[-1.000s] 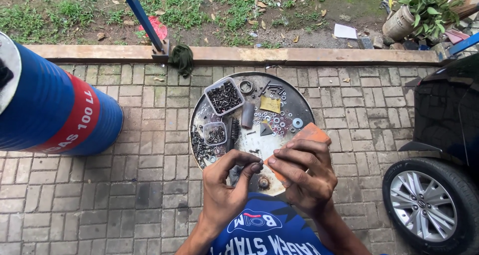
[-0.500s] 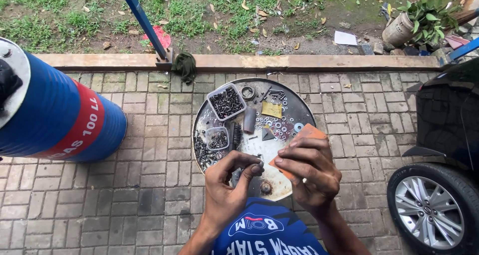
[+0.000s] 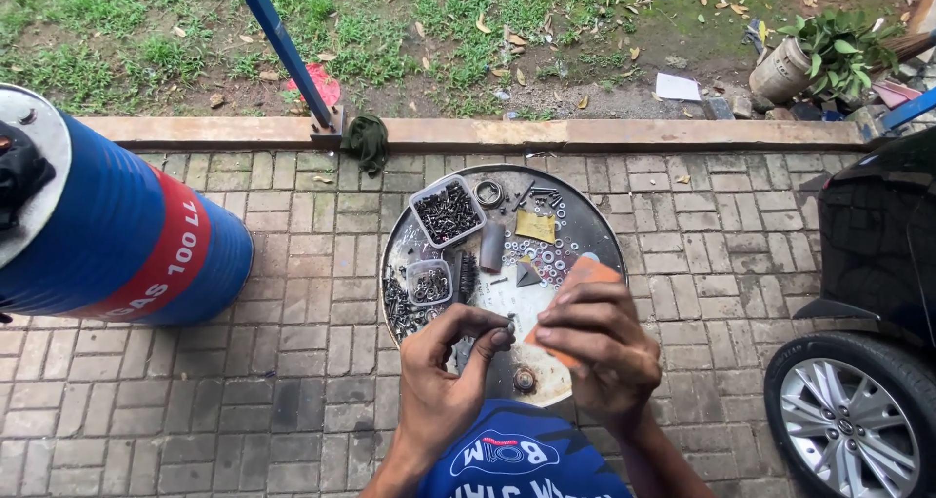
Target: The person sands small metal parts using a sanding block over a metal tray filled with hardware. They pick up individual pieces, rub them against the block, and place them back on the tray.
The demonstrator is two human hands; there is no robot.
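Your left hand [image 3: 450, 376] pinches a small dark metal part [image 3: 510, 321], a bolt or screw by the look of it, between thumb and fingertips, just above the near side of the round metal tray [image 3: 595, 237]; your right hand [image 3: 597, 347] grips an orange piece of sandpaper [image 3: 585, 272], pressed close against that part; both hands are closed on what they hold, neither one loose.

Compared with a second ago, little has moved; the hands have drawn a shade closer together and the sandpaper has tilted toward the part, so the rubbing looks to be under way rather than finished; the part has not gone back to the tray.

On the tray sit a clear tub of dark screws [image 3: 447, 211], a smaller tub [image 3: 429, 284] of little rings, a grey tube [image 3: 493, 247], a yellow scrap [image 3: 535, 226], scattered washers [image 3: 546, 257] and a loose heap of hardware along the left edge; a rusty nut [image 3: 525, 380] lies near your body.

To your left lies a blue drum [image 3: 117, 254] on the paving; a car wheel [image 3: 858, 430] shows at your right; a potted plant [image 3: 814, 55] stands on the far ground.
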